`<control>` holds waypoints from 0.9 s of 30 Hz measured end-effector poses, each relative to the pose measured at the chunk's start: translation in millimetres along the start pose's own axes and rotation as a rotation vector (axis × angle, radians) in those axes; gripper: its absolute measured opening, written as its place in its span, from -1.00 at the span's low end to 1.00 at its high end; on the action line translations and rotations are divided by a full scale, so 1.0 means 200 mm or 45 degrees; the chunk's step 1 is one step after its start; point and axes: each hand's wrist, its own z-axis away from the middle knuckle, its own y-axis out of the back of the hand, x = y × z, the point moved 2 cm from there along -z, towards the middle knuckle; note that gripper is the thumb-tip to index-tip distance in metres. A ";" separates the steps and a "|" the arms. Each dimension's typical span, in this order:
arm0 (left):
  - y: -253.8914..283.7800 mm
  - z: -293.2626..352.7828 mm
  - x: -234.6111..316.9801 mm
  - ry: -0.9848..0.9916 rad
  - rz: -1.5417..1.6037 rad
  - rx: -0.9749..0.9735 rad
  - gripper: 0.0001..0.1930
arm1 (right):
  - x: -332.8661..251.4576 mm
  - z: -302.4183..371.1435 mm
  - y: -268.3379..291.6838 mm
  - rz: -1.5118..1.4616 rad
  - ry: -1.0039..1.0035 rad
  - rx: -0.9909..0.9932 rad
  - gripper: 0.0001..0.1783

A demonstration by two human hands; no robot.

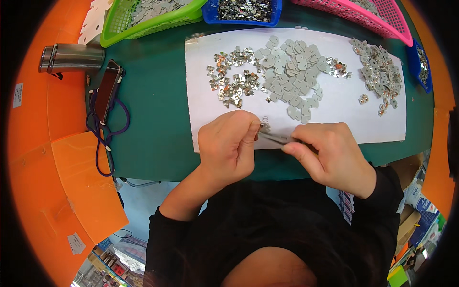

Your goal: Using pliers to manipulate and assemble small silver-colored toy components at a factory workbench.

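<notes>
My left hand (228,143) is closed around a small metal part (264,126) at the near edge of a white sheet (334,110). My right hand (330,153) grips metal tweezers (275,138) whose tips point left and meet that part. On the sheet beyond my hands lie a pile of grey flat pads (289,71), a pile of small shiny metal clips (232,76) to its left, and another heap of metal pieces (380,71) at the right.
The sheet lies on a green mat (153,110). Green (143,24), blue (244,12) and pink (363,14) baskets of parts line the far edge. A steel flask (71,58) and a dark device with a purple cord (107,91) lie at the left. Orange walls surround the mat.
</notes>
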 end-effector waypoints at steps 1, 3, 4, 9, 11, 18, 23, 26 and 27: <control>0.01 -0.01 0.00 0.001 -0.003 0.001 -0.87 | 0.00 0.00 0.02 -0.034 0.022 -0.075 -0.84; 0.03 -0.02 0.00 0.073 0.071 -0.077 -0.89 | 0.00 -0.01 0.07 -0.070 0.049 -0.151 -0.84; 0.04 -0.02 0.00 0.072 0.074 -0.081 -0.89 | -0.01 0.00 0.10 -0.094 0.015 -0.077 -0.83; 0.05 -0.03 0.01 -0.070 -0.042 -0.248 -0.91 | 0.01 -0.04 0.13 0.073 0.051 -0.113 -0.80; 0.06 -0.04 0.01 -0.106 -0.090 -0.282 -0.90 | 0.00 -0.05 0.15 0.128 0.094 -0.140 -0.79; 0.09 -0.08 0.03 -0.220 -0.215 -0.506 -0.87 | -0.03 -0.12 0.22 0.282 0.133 -0.411 -0.75; 0.10 -0.10 0.03 -0.231 -0.231 -0.618 -0.91 | -0.05 -0.16 0.25 0.366 0.173 -0.462 -0.73; 0.10 -0.10 0.03 -0.217 -0.223 -0.646 -0.91 | -0.07 -0.17 0.25 0.409 0.226 -0.449 -0.71; 0.10 -0.10 0.03 -0.198 -0.211 -0.659 -0.91 | -0.07 -0.17 0.25 0.426 0.247 -0.451 -0.70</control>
